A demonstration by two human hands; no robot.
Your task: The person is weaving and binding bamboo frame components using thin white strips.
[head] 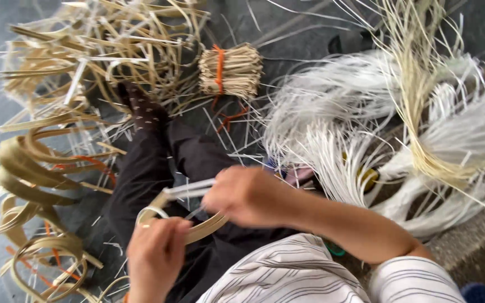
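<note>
My left hand (pixel 155 252) grips a curved hoop of flat tan cane strip (pixel 206 229) over my lap. My right hand (pixel 245 193) is closed on a pale thin strip (pixel 189 189) that runs left to the hoop's upper end. The two hands are close together, the right above and to the right of the left. My legs in dark trousers (pixel 152 174) stretch away below the hoop, ending in a dotted dark sock (pixel 141 109).
Coiled flat cane strips (pixel 29 168) lie at the left. A loose heap of tan strips (pixel 102 50) and a short bundle tied with orange cord (pixel 230 70) sit at the top. Sheaves of white fibre strands (pixel 355 123) and a pale straw bundle (pixel 422 112) spread at the right.
</note>
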